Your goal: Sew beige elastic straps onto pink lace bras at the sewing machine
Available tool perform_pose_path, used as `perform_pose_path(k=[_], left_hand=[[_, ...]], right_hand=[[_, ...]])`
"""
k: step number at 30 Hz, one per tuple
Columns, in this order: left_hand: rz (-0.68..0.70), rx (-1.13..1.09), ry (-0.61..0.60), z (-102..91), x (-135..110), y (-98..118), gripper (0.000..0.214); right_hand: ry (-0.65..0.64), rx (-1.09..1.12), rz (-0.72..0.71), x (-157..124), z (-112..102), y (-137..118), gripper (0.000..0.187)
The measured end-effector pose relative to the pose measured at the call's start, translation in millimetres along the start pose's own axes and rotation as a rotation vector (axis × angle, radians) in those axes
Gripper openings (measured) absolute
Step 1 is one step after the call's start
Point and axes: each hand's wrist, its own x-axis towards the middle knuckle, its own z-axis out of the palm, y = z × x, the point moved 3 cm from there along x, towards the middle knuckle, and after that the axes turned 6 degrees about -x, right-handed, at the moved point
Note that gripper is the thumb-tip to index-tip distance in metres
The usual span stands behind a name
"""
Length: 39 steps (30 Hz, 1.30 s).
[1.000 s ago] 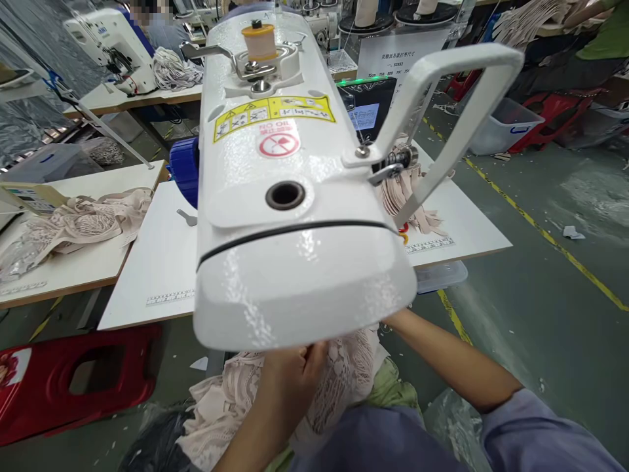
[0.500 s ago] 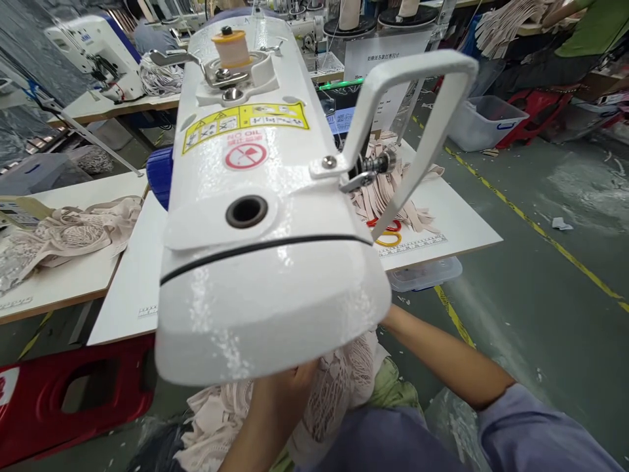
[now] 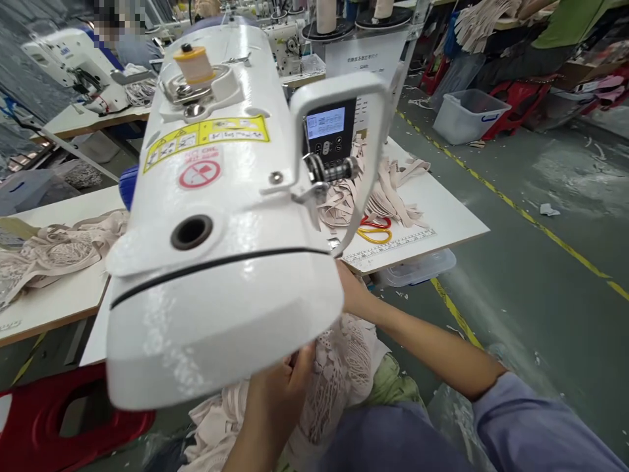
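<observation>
A white sewing machine head [image 3: 221, 334] fills the middle of the view and covers the spot under its front end. Just below that end, my left hand [image 3: 287, 380] is closed, thumb against fingers, on beige lace fabric [image 3: 334, 373]. The fabric hangs in gathered folds over my lap. My right hand [image 3: 351, 288] reaches in at the right of the machine head, by the table edge. Its fingers are hidden behind the machine, so what they touch does not show.
On the white table [image 3: 457, 223] lie beige strips [image 3: 388, 190], scissors with red and yellow handles [image 3: 376, 235] and a printed ruler scale. A control panel [image 3: 329, 128] stands behind the machine's guard. More lace garments [image 3: 63, 249] lie left. A red stool [image 3: 98, 419] is at lower left.
The view has shifted, so the machine head sits further left and the control panel now shows fully. My right hand shows more beside the machine. My left hand still grips the lace.
</observation>
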Motion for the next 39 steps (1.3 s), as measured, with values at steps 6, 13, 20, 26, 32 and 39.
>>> perform_pose_path(k=[6,13,20,26,32,39], left_hand=[[0.175,0.129,0.140,-4.0,-7,5,0.031],[0.173,0.231,0.156,-7.1,-17,0,0.030],[0.172,0.239,0.202,-8.4,-18,-1,0.029],[0.172,0.219,0.214,-4.7,-16,0,0.029],[0.197,0.204,0.211,-1.3,-16,-4,0.027],[0.298,0.414,0.487,12.8,-34,8,0.022]], right_hand=[[0.044,0.039,-0.100,2,3,8,0.011],[0.111,0.031,-0.163,-1,6,9,0.010],[0.122,0.006,-0.184,-2,6,8,0.011],[0.118,-0.013,-0.188,-4,5,12,0.009],[0.116,-0.030,-0.147,-5,4,13,0.009],[0.113,0.001,-0.158,-5,0,11,0.008]])
